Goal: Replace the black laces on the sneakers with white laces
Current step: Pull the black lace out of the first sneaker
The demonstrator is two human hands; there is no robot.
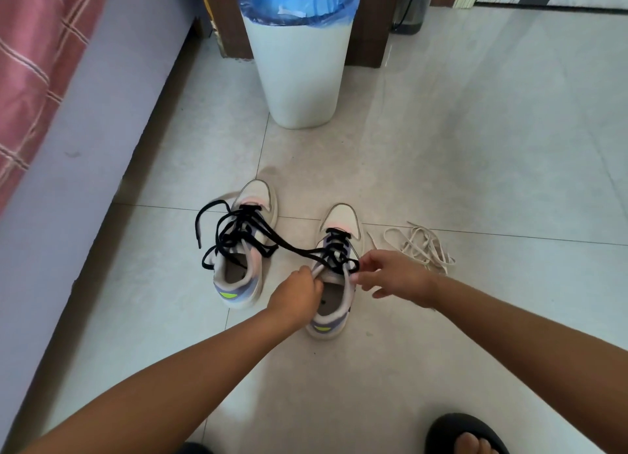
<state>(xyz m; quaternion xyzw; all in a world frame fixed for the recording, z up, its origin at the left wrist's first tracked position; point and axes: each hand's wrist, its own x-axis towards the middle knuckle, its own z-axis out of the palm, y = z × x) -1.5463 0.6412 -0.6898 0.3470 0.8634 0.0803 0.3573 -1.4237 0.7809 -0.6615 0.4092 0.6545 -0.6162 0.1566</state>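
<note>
Two pale sneakers stand on the tiled floor, toes pointing away from me. The left sneaker [251, 212] carries a loosened black lace [234, 231] that spills over its sides. A strand of black lace [292, 248] runs across from it to the right sneaker [341, 222]. My left hand [295, 295] grips the tongue and collar of the right sneaker. My right hand [394, 275] pinches the black lace at that shoe's top eyelets. A heap of white laces [421, 246] lies on the floor just right of the right sneaker.
A white bin [299, 76] with a blue liner stands behind the shoes. A bed with a pink checked cover [37, 59] runs along the left. A water bottle [413, 5] stands at the back. My foot in a black slipper [465, 436] is at the bottom right.
</note>
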